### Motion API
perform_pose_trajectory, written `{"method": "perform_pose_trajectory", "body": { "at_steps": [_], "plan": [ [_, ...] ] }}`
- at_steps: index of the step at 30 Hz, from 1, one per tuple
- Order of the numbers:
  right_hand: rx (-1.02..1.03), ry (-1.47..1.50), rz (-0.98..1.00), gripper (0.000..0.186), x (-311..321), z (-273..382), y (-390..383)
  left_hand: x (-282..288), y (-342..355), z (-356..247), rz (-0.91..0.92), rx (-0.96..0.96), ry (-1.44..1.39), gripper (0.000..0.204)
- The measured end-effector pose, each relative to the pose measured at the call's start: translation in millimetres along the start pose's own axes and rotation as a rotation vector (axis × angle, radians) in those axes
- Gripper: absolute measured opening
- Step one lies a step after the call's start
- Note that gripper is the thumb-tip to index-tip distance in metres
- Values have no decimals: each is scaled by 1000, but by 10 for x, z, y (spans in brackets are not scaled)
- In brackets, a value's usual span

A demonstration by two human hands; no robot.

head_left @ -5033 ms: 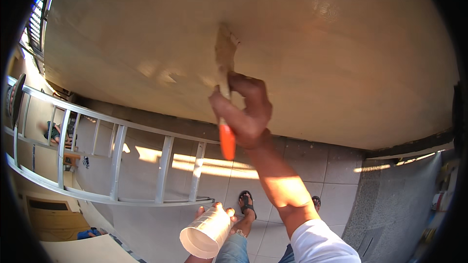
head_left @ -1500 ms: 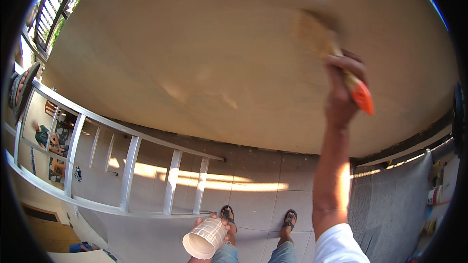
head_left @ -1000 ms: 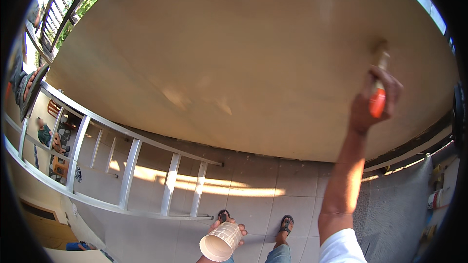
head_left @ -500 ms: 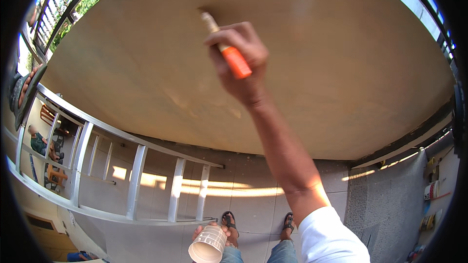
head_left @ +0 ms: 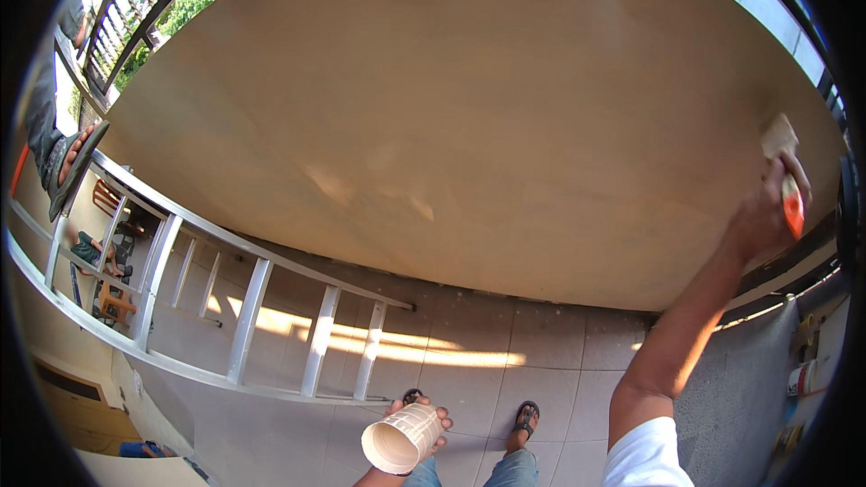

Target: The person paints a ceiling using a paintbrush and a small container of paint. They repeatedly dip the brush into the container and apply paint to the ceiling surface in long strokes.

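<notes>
At the right side of the broad tan-brown panel (head_left: pixel 469 126), my right hand (head_left: pixel 760 216) is closed around a paintbrush (head_left: pixel 793 206) with an orange handle end. Its wide head points up and lies close to the panel's surface; whether the bristles touch cannot be made out. Low in front of me, my left hand (head_left: pixel 442 424) wraps round a pale plastic cup (head_left: pixel 403 438) streaked with white. The cup is tilted, its mouth facing me, and I see its pale inner wall. Pale wrinkled or shiny patches show on the panel's lower left.
An aluminium ladder (head_left: pixel 242 323) stands at the left, with another person's sandalled foot (head_left: pixel 74 158) on it. Farther back sits a person (head_left: pixel 88 248) near a wooden stool (head_left: pixel 115 302). Grey tiles (head_left: pixel 465 325) lie underfoot. Buckets (head_left: pixel 799 379) line the right edge.
My right hand has swept the brush from the panel's upper middle to its right side. The cup in my left hand appears slightly higher and farther right.
</notes>
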State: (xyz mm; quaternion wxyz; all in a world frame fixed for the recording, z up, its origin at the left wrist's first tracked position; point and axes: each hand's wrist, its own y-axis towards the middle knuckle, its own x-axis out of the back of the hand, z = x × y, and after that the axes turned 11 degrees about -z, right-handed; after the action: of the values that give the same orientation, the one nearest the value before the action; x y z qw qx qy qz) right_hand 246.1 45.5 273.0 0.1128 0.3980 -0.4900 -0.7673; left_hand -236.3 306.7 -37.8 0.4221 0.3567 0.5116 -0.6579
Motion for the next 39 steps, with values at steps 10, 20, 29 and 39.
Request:
{"method": "perform_pose_trajectory", "body": {
  "at_steps": [10, 20, 29, 39],
  "plan": [
    [99, 233, 237, 24, -1605, 3203, -1719, -51, -503, -420, -17, -104, -21, 62],
    [-313, 762, 365, 19, -2014, 4012, -1826, -116, -883, -706, -167, -298, 83, 57],
    [-604, 437, 24, 3, -988, 1538, -399, -203, -587, -323, 2, -147, -101, 48],
    [181, 103, 92, 22, -1534, 2281, -756, -81, -604, -366, 23, -112, -95, 50]
  ]
}}
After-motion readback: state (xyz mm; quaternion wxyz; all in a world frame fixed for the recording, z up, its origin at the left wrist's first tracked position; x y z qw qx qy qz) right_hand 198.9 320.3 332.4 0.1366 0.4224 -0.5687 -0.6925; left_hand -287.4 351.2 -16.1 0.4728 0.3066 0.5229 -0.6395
